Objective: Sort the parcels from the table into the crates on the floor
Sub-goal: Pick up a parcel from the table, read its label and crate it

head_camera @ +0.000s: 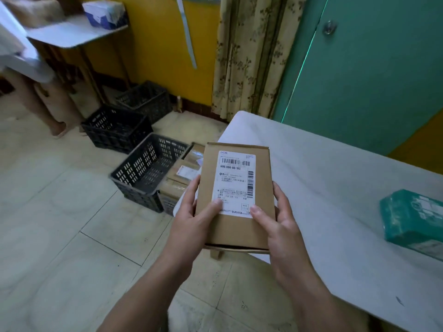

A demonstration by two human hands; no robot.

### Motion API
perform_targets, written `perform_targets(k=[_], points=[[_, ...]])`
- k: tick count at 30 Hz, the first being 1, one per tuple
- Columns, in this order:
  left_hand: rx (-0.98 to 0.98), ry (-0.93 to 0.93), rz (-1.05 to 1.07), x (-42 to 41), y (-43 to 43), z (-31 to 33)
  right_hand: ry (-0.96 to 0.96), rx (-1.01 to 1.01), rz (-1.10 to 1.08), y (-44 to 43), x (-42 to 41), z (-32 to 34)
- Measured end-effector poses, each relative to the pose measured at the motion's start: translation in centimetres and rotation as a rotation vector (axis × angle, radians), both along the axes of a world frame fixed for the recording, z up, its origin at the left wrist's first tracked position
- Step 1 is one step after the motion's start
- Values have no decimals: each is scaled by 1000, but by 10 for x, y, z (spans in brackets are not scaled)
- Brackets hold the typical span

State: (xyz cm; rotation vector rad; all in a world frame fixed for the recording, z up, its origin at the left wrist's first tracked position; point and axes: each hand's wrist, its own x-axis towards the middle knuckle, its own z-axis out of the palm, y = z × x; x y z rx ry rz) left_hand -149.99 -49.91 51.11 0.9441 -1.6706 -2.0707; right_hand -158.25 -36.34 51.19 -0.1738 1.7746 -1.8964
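A flat brown cardboard parcel (236,226) with a white shipping label facing up is held over the table's near left corner. My left hand (191,219) grips its left edge, thumb on the label. My right hand (280,226) grips its right edge, thumb on the label's lower corner. A teal parcel (412,219) lies on the white table (335,188) at the right. Three black crates stand on the floor: the nearest crate (141,171) holds several brown parcels (182,173), the middle crate (115,128) and the far crate (146,99) show no contents.
A person's legs (48,104) stand at the far left beside a small white table (76,32) with a blue and white box (105,14). A yellow wall, a patterned curtain (251,56) and a teal door (371,68) close the back. The floor is pale tile.
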Motion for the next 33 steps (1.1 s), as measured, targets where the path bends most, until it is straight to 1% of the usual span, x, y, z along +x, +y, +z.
perform_targets(k=[10,16,22,26,29,33], points=[[-11,-7,15,36,-197,-11,-40,21,6,-197,34,-16],[10,-24,53,26,-260,-27,-52,59,26,-262,22,-26],[24,-30,48,-27,-318,-55,-76,56,11,-320,-30,-55],[5,-82,47,-69,-352,-74,-99,47,23,-354,-69,-77],[-3,-96,13,-105,-377,-89,-98,72,1,-375,-101,-92],[10,-113,-37,-146,-401,-110,-160,99,-59,-396,-136,-107]])
